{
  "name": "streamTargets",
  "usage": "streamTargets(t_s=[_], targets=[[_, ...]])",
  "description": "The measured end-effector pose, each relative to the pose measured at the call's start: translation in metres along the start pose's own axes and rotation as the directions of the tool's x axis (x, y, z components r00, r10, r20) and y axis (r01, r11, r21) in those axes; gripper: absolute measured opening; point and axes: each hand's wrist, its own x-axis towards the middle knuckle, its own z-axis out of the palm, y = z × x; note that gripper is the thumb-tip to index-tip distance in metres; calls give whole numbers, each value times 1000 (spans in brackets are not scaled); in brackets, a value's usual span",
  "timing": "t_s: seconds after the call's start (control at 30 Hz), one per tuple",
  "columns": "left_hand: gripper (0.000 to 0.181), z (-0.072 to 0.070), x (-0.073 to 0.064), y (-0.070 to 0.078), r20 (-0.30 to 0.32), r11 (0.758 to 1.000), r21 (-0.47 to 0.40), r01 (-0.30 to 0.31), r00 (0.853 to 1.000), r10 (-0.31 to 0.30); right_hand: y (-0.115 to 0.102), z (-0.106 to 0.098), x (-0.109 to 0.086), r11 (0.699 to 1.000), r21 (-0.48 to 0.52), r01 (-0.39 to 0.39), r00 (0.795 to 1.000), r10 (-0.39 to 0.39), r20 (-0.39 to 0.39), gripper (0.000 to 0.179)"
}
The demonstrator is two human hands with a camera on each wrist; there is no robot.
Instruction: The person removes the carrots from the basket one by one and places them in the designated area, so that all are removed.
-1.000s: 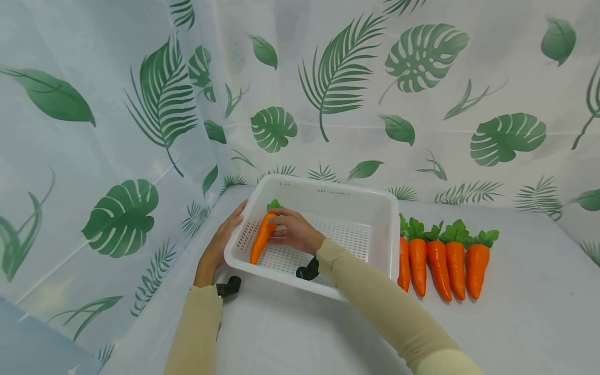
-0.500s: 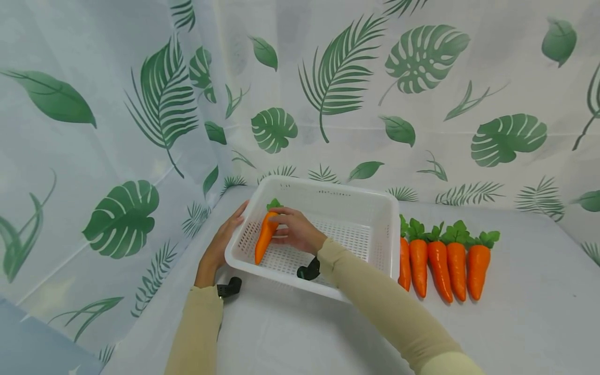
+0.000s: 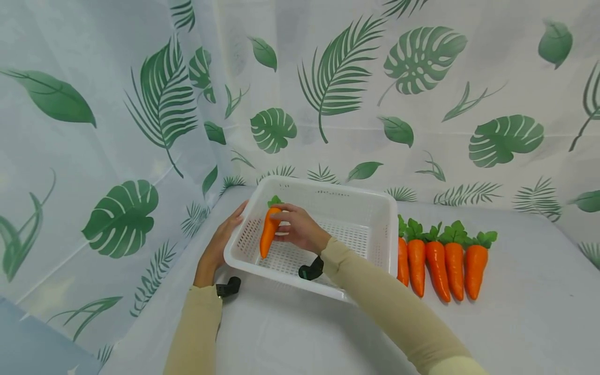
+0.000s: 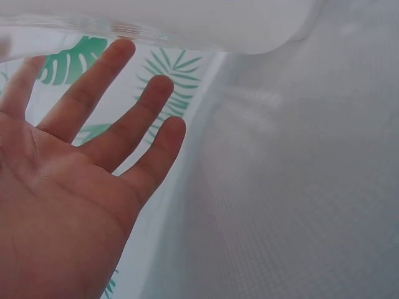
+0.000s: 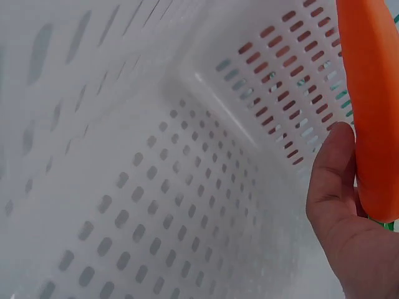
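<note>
An orange carrot (image 3: 269,233) with a green leafy top is pinched near its thick end by my right hand (image 3: 300,228), inside the left part of a white perforated basket (image 3: 323,293). In the right wrist view, the carrot (image 5: 377,112) stands above the basket floor, with the thumb along its side. My left hand (image 3: 222,242) rests against the basket's left outer side. Its fingers are straight and spread in the left wrist view, where the palm (image 4: 59,212) shows and fingertips reach up to the basket wall (image 4: 249,28).
Several more carrots (image 3: 437,271) with leafy tops lie side by side on the white table (image 3: 529,291), just right of the basket. A leaf-printed curtain (image 3: 347,67) stands behind and to the left.
My right hand has lifted the carrot a little and shifted it rightward, away from the basket's left wall. The left hand stays at the basket's side.
</note>
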Motion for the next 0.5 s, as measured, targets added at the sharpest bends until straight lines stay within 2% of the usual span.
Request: streamTargets(t_s=[0.27,0.5], targets=[[56,1,-1,1,-4,1000,-17,7,1000,-7,-8,-3,-9,1000,-2,7,1000,-7,-27,46],[56,2,-2,1,-11,1000,-16,-1,1000,1,-14,-12,-16,999,-29,21,1000,-22,-6,49]])
